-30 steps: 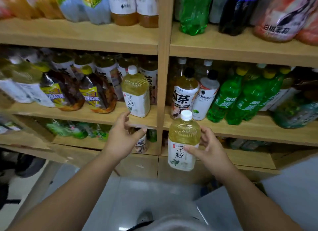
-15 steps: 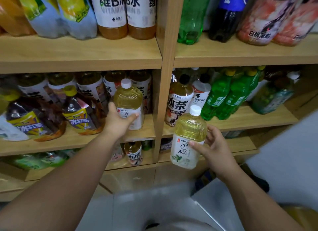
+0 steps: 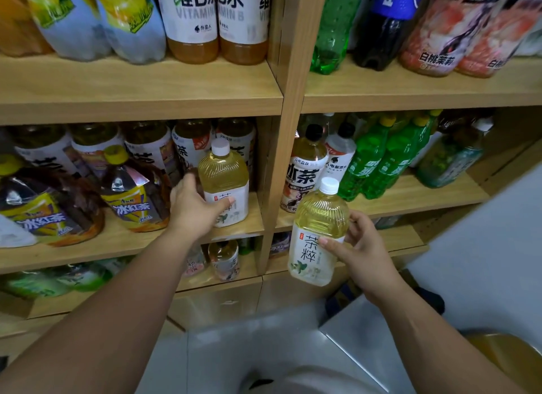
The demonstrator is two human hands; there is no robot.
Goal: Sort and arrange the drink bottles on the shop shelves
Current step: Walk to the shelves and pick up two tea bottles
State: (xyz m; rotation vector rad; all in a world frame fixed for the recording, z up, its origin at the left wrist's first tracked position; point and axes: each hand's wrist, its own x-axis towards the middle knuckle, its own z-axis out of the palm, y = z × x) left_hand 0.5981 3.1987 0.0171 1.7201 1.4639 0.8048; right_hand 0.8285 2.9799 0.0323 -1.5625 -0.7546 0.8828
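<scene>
On my feed the left hand (image 3: 195, 208) is on the standing tea bottle (image 3: 224, 185). The thumb lies across the front of its white label and the fingers curl round its left side, so I read it as a grip, though the fingertips are hidden behind the bottle. That bottle stands upright with a white cap, at the right end of the middle shelf (image 3: 132, 242) in the left bay. It is near the front edge and just beside the wooden divider (image 3: 274, 159).

My right hand (image 3: 360, 247) holds the held tea bottle (image 3: 318, 235), which has the same pale yellow drink and white label. It is clear of any board, out in front of the right bay's front edge. The thumb presses the label from the front and the fingers wrap behind the bottle's right side. The bottle leans a little, its cap towards the right.

The two bottles are apart, with the divider's line between them, and the held one is lower in view.

To the left of the standing bottle, the iced tea bottles (image 3: 132, 194) with yellow caps lean towards the front edge. In the right bay a dark-capped tea bottle (image 3: 305, 170) stands at the left end beside the divider, with green bottles (image 3: 378, 161) further right. Vitamin drink bottles (image 3: 190, 21) stand on the shelf above.
</scene>
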